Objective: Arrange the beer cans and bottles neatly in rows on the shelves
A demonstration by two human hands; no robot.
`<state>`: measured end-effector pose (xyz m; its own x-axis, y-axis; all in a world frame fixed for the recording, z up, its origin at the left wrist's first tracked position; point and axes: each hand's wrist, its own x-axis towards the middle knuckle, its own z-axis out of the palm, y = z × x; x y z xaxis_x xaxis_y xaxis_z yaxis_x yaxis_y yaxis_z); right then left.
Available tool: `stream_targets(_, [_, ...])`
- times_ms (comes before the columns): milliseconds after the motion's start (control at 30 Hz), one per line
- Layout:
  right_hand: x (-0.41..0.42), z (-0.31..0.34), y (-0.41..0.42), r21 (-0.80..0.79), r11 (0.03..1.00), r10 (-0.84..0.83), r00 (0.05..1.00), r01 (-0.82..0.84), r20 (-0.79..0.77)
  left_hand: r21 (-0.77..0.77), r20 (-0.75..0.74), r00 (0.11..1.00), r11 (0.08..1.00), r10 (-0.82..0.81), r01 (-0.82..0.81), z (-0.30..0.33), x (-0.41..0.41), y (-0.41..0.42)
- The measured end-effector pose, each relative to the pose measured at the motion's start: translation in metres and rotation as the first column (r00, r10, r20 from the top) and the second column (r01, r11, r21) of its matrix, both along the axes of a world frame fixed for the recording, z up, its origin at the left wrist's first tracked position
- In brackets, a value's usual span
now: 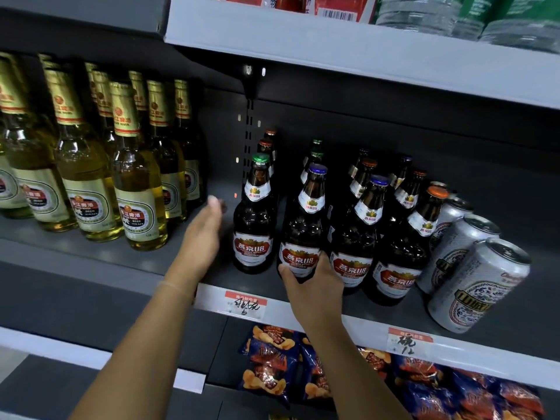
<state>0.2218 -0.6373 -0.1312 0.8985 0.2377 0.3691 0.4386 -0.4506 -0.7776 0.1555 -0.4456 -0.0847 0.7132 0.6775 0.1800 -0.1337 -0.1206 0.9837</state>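
Your right hand (306,283) grips the blue-capped brown bottle (303,225) low, at the shelf's (181,259) front edge; left hand (203,234) flat, holding nothing, beside the green-capped bottle (253,219). Risk: neighbours stand close, so a tilt could knock them. Open room lies left, toward the pale bottles (136,189)

"U8" on dark bottle (303,225) labels, "BEER" on pale bottle (136,189) labels
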Motion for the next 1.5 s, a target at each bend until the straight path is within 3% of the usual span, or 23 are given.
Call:
stream_targets(67, [0.0, 0.001, 0.0, -0.006, 1.0, -0.004, 1.0, 0.004, 0.002, -0.272, 0.075, 0.992, 0.955, -0.105, 0.122, 0.004, 0.026, 0.024])
stream_targets(133, [0.0, 0.001, 0.0, -0.016, 1.0, -0.013, 1.0, 0.014, 0.011, -0.396, 0.077, 0.98, 0.896, -0.184, 0.2, 0.0, 0.057, 0.048])
stream_targets(400, [0.003, 0.0, 0.0, -0.06, 0.998, -0.03, 0.999, 0.032, 0.041, -0.512, 0.035, 0.939, 0.801, -0.342, 0.311, -0.002, 0.104, 0.049])
stream_targets(833, [0.004, -0.003, -0.002, -0.064, 0.998, -0.022, 0.999, 0.024, 0.031, -0.585, 0.076, 0.946, 0.754, -0.315, 0.298, -0.007, 0.115, 0.047])
stream_targets(1067, [0.004, -0.003, -0.002, -0.07, 0.997, -0.024, 0.999, 0.026, 0.025, -0.424, 0.019, 0.958, 0.866, -0.286, 0.266, 0.003, 0.105, 0.031])
stream_targets(1300, [0.001, 0.002, -0.002, -0.082, 0.996, -0.019, 0.999, 0.022, 0.038, -0.426, 0.008, 0.965, 0.873, -0.261, 0.24, 0.013, 0.096, 0.021])
stream_targets(1433, [-0.001, 0.003, -0.003, -0.071, 0.997, -0.003, 0.999, 0.007, 0.047, -0.353, -0.065, 0.98, 0.923, -0.188, 0.154, 0.016, 0.088, 0.028])
stream_targets(1500, [0.0, 0.002, -0.002, -0.066, 0.998, -0.011, 0.998, 0.015, 0.058, -0.343, -0.025, 0.992, 0.934, -0.12, 0.105, 0.014, 0.081, 0.034])
